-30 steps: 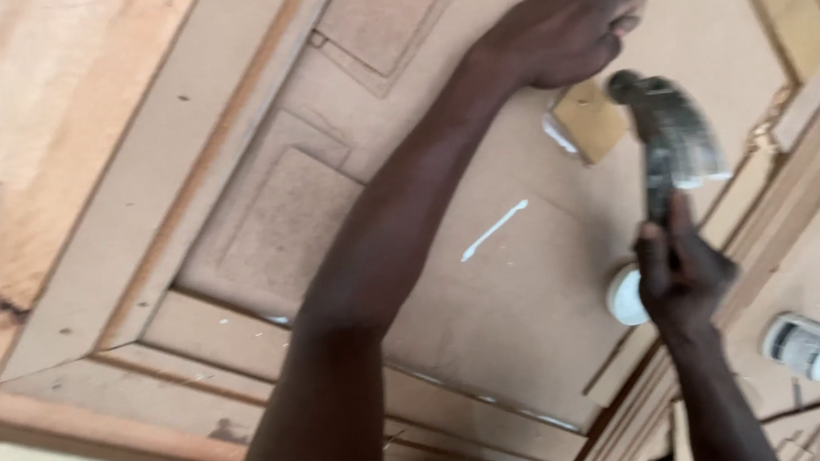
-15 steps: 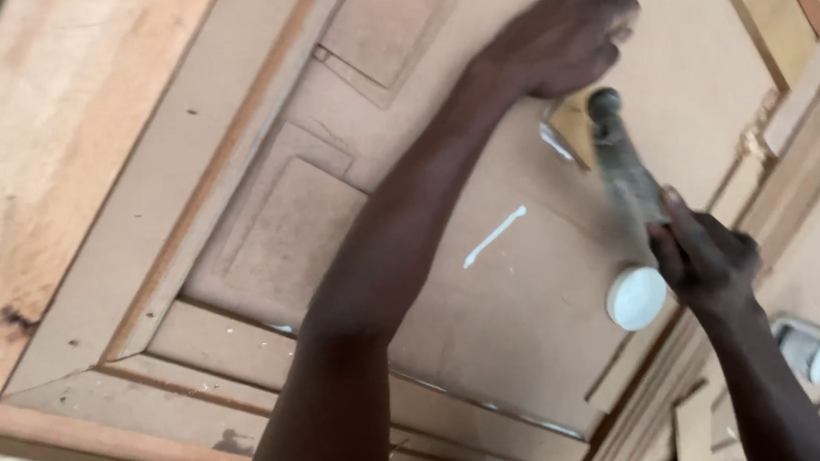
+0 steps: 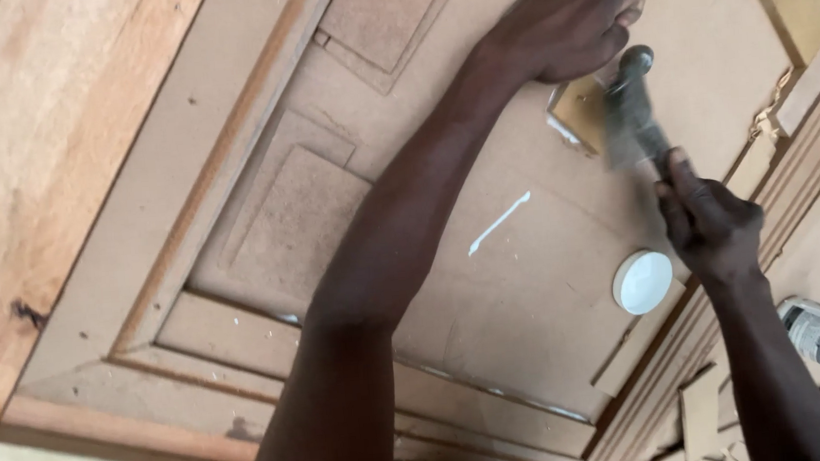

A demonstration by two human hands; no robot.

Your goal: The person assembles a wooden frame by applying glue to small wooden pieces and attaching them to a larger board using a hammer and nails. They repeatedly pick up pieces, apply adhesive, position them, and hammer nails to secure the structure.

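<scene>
Head view: right hand (image 3: 712, 221) gripping hammer (image 3: 633, 110).

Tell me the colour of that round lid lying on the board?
White, seen in the head view: the round lid.

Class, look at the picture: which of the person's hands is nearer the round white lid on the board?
Right. The right hand, gripping the hammer, is just above the lid; the left hand is far above it.
</scene>
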